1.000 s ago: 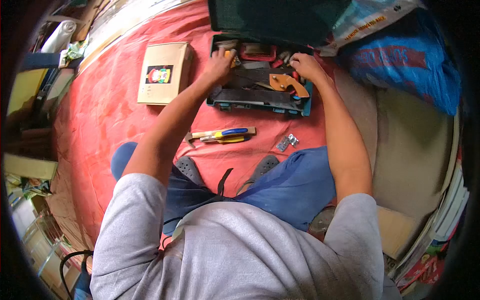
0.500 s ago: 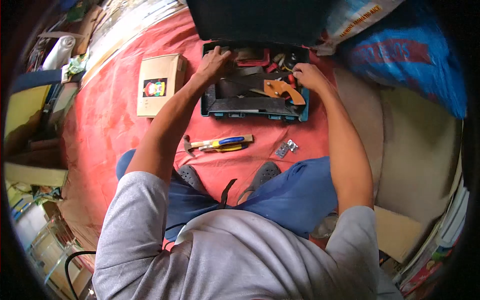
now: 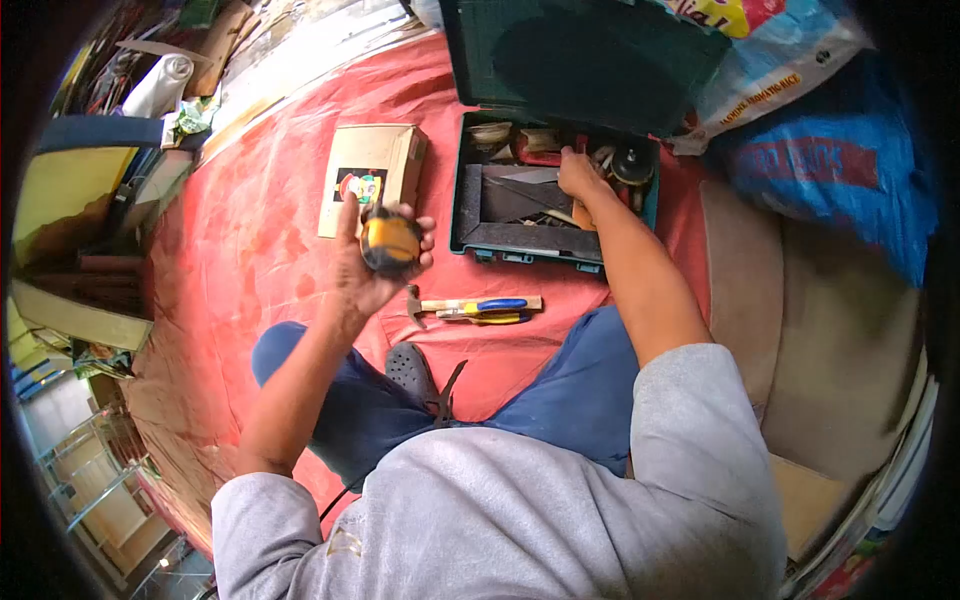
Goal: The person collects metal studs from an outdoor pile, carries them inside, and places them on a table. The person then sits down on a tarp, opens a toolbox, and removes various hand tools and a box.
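My left hand (image 3: 372,262) is raised over the red sheet, palm up, with its fingers around a yellow and black tape measure (image 3: 390,242), slightly blurred. My right hand (image 3: 580,175) reaches into the open green toolbox (image 3: 520,250), near a red tray (image 3: 540,152); what its fingers touch is too small to make out. Under the right wrist an orange-handled tool (image 3: 583,215) is partly hidden. In front of the toolbox a hammer (image 3: 432,305) lies beside blue and yellow pliers (image 3: 498,305).
A cardboard box (image 3: 402,165) with a cartoon picture lies left of the toolbox. Blue and white sacks (image 3: 820,165) stand at the right, above a brown padded surface (image 3: 830,330). Piled boards and a white roll (image 3: 160,85) are at the left.
My left hand has come out of the toolbox toward me, now holding the tape measure. My right hand has moved toward the toolbox's middle. The view has shifted, and the small metal pieces are out of sight.
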`<state>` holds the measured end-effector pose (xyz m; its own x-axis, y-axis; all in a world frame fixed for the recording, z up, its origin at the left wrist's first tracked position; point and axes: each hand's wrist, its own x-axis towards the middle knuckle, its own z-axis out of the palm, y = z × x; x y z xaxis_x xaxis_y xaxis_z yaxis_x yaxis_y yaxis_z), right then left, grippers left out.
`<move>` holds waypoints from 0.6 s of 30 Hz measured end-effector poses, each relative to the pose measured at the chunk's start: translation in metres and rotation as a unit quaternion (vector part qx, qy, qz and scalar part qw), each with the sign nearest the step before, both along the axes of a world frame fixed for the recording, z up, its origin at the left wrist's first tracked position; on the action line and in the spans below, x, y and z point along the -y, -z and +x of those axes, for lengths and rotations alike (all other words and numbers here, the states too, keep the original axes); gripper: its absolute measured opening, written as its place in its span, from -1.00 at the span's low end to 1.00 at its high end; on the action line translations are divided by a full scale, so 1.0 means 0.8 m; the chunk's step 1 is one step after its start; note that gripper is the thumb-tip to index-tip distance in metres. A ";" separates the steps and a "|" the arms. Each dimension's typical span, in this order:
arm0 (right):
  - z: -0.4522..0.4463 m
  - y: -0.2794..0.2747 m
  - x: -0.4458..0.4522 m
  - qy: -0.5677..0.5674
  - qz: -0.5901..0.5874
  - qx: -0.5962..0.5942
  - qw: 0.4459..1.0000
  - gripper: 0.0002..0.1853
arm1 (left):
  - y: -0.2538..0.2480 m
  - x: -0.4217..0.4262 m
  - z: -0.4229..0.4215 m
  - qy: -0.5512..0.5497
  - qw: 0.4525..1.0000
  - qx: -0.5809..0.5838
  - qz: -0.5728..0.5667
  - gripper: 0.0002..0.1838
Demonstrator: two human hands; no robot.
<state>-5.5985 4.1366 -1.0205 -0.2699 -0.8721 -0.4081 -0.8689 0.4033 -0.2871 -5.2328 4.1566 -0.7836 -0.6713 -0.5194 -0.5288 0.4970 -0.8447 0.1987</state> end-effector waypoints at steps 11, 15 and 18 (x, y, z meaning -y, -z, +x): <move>-0.090 -0.116 0.021 0.037 -0.326 0.118 0.937 -0.65 | 0.069 -0.025 -0.003 0.142 0.990 -0.017 0.014 -0.49; -0.095 -0.203 0.015 -0.050 -0.417 0.084 0.904 -0.61 | 0.054 -0.019 -0.037 0.105 0.993 0.016 -0.048 -0.59; -0.069 -0.233 -0.002 0.064 -0.254 0.501 0.825 -0.63 | 0.047 -0.014 -0.044 0.089 0.992 0.060 -0.060 -0.52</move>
